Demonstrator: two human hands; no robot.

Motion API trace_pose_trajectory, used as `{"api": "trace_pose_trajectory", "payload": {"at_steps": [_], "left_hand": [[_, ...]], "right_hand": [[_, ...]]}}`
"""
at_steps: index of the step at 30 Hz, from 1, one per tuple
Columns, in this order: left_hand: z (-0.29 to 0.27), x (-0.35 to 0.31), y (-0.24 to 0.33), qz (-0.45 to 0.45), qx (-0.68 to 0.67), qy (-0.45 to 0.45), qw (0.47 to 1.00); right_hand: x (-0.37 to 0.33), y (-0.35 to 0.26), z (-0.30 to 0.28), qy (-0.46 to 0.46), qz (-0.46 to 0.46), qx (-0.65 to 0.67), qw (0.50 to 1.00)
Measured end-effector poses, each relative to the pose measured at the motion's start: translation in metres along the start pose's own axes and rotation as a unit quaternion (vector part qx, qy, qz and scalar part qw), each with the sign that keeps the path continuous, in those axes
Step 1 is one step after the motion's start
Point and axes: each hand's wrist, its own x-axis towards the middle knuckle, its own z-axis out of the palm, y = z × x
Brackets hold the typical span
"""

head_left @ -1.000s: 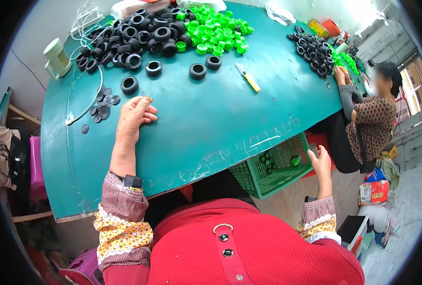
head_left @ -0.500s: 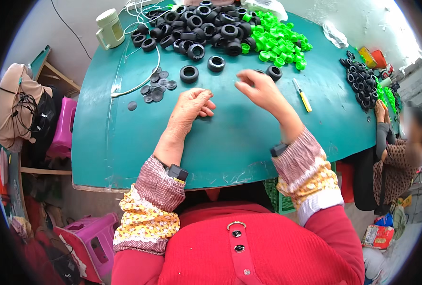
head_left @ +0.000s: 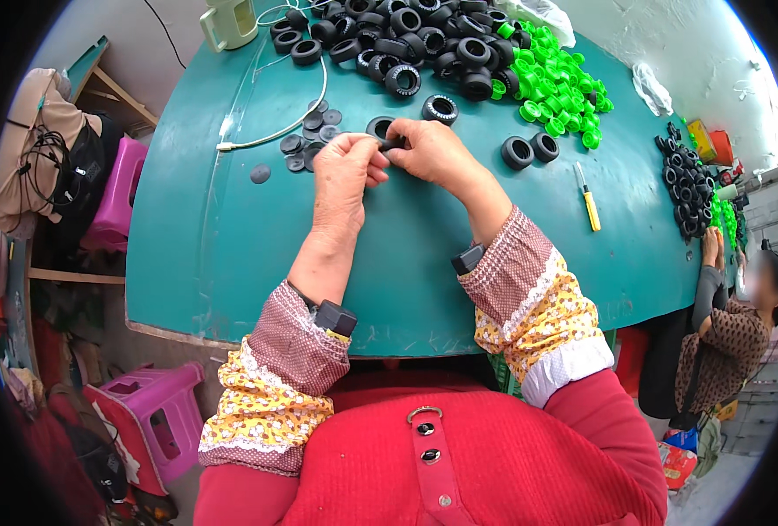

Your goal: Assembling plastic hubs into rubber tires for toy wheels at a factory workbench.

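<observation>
My left hand point(head_left: 347, 167) and my right hand point(head_left: 433, 151) meet over the middle of the green table, fingertips almost touching. Both are pinched closed; a small dark piece shows between the fingertips, but its kind is hidden. Just behind them stands a black toy tyre point(head_left: 378, 128), partly covered by my right hand. Another tyre point(head_left: 440, 110) lies a little farther back. Left of my left hand are several flat black discs point(head_left: 291, 144), with one disc point(head_left: 260, 174) lying apart. Two tyres point(head_left: 518, 153) sit side by side to the right of my right hand.
A heap of black tyres point(head_left: 404, 81) and a pile of bright green wheel hubs point(head_left: 564, 92) fill the table's far side. A yellow-handled tool point(head_left: 590, 206) lies at right. A white cable point(head_left: 275, 136) and a green mug point(head_left: 231, 24) are at left. A co-worker point(head_left: 726, 342) sits far right.
My right hand has come left and down to my left hand, its fingers closing at the left fingertips. The whole view has shifted, so the table's things appear farther right.
</observation>
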Motion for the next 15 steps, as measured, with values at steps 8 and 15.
{"api": "trace_pose_trajectory", "payload": {"at_steps": [8,15], "left_hand": [[0.005,0.002,0.002,0.010,0.026,-0.033,0.999],[0.017,-0.016,-0.006,-0.020,0.098,-0.179,0.979]], "right_hand": [[-0.063,0.018,-0.006,-0.055,0.075,0.579,0.810],[-0.087,0.015,0.009,-0.080,0.081,0.721,0.683]]}}
